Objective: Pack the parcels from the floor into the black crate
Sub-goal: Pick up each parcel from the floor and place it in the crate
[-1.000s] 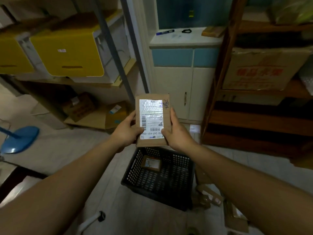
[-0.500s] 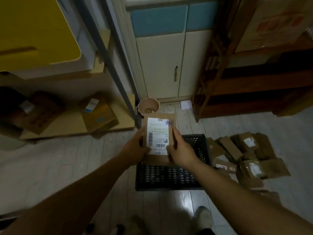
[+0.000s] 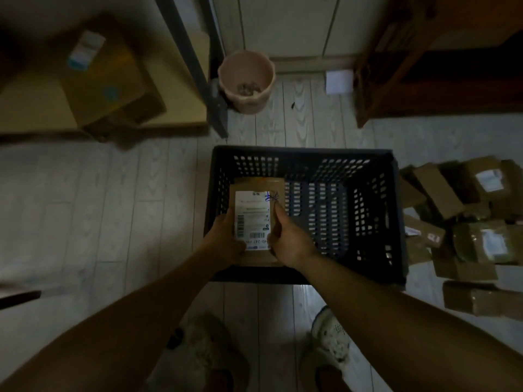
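Observation:
I hold a flat brown parcel (image 3: 256,210) with a white shipping label in both hands, low inside the left side of the black crate (image 3: 396,216). My left hand (image 3: 225,236) grips its left edge and my right hand (image 3: 288,239) grips its right edge, thumb on the label. The crate's perforated floor shows bare to the right of the parcel. A heap of brown parcels (image 3: 464,222) lies on the floor just right of the crate. Whether another parcel lies under the held one is hidden.
A pink bucket (image 3: 246,80) stands beyond the crate beside a metal shelf post (image 3: 198,66). A low shelf with a cardboard box (image 3: 104,75) is at the left, a dark wooden shelf (image 3: 424,60) at the right. My shoes (image 3: 331,343) are near the crate's front.
The view has tilted down from the cabinets to the floor. Both hands have lowered the parcel from chest height into the crate's left side.

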Available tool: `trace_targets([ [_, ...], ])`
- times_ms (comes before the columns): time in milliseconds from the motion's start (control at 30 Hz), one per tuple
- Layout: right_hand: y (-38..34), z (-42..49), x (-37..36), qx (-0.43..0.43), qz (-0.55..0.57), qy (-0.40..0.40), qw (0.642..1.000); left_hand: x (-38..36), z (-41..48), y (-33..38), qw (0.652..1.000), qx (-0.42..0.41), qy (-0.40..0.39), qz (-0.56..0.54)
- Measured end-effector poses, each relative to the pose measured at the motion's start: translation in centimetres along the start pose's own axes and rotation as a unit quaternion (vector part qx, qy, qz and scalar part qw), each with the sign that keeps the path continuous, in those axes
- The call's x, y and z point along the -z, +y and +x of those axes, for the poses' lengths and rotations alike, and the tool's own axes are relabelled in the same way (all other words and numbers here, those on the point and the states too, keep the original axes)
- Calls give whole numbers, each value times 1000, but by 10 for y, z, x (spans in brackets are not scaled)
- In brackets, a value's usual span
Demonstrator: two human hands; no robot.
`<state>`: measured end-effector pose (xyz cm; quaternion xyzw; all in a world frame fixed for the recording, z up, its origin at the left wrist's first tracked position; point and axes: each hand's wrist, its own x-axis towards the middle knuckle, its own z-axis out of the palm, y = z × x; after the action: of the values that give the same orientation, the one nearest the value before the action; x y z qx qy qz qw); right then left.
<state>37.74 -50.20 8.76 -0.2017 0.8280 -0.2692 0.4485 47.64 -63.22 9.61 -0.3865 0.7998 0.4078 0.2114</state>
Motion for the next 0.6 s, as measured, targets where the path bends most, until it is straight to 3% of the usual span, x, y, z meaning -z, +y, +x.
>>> trace_targets([
  [233, 70, 66, -54, -14, -37, -33, 999, -71, 64, -51, 999, -1, -25, 39],
  [600, 90, 122, -100, -25, -39, -72, 996, -91, 117, -93, 959, -7, -100, 265],
])
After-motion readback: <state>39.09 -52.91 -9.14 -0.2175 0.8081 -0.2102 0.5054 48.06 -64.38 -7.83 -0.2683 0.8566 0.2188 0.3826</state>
